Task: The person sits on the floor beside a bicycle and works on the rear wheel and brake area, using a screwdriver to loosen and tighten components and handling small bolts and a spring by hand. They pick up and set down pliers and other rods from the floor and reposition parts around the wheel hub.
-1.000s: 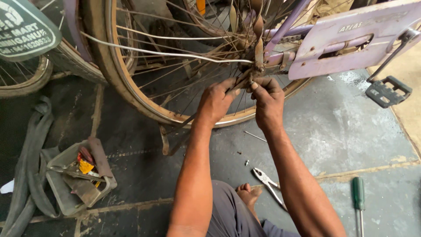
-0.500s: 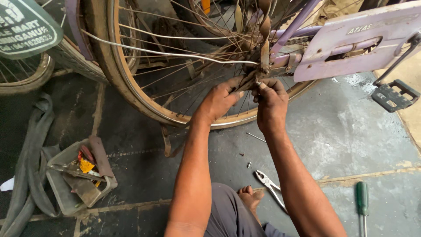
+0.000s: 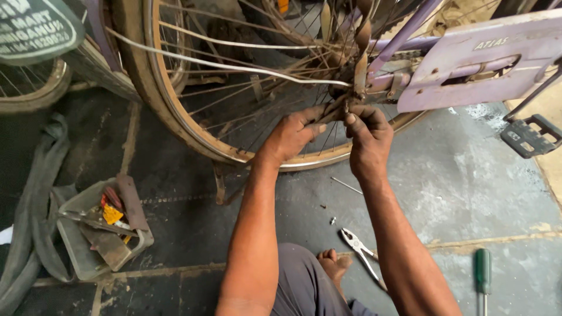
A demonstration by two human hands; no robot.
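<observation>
At the rear wheel hub, both of my hands are at work.

Item: my left hand point(image 3: 293, 133), fingers curled closed around the rusty metal part point(image 3: 335, 110) that sticks out beside the axle, thumb on top. Its place matches the frame half a second back; the wrist has scarcely shifted.

Item: my right hand point(image 3: 367, 136), closed in a fist with the fingertips pinched on the other end of the same rusty part, touching my left fingers. Against the frame a second ago both hands sit slightly higher and nearer the hub; whether I moved or the camera did I cannot tell.

Item: bicycle wheel point(image 3: 193, 140), rim worn and brown, spokes fanning from the hub just above my hands, a pale cable crossing them.

Item: lilac chain guard point(image 3: 480, 70), to the right of the hub, with a black pedal point(image 3: 530, 136) below it. The pedal lies lower right, as before.

Item: pliers point(image 3: 360, 248) on the concrete floor point(image 3: 468, 193) between my forearms, near my bare foot point(image 3: 335, 264); unmoved.

Item: green-handled screwdriver point(image 3: 482, 272), on the floor at lower right, well apart from my hands; unmoved.

Item: grey plastic tray point(image 3: 79, 251) of tools and scraps, at lower left, beside a slack black inner tube point(image 3: 35, 222); both as before.
</observation>
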